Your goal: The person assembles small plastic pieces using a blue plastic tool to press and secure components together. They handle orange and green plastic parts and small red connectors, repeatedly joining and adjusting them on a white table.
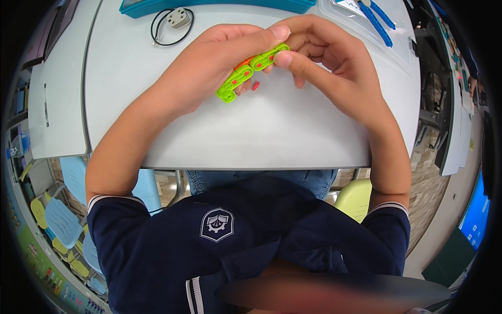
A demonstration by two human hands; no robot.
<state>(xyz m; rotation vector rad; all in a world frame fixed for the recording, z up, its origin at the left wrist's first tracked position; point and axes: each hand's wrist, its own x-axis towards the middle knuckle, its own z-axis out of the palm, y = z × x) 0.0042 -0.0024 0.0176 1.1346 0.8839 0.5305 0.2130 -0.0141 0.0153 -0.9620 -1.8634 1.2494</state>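
Note:
A chain of bright green plastic links [246, 73] with orange-red pins is held above the grey table [261, 136]. My left hand [214, 63] grips its middle and lower part, thumb on top near the upper end. My right hand [324, 63] pinches the upper end of the chain between thumb and fingers. A small red pin [255, 86] lies on the table just under the chain, between both hands.
A grey plug with a black looped cable [175, 23] lies at the back left. A teal tray [209, 6] runs along the far edge. A clear box with blue tools [376, 23] stands back right. Coloured chairs [63, 220] stand on the floor to the left.

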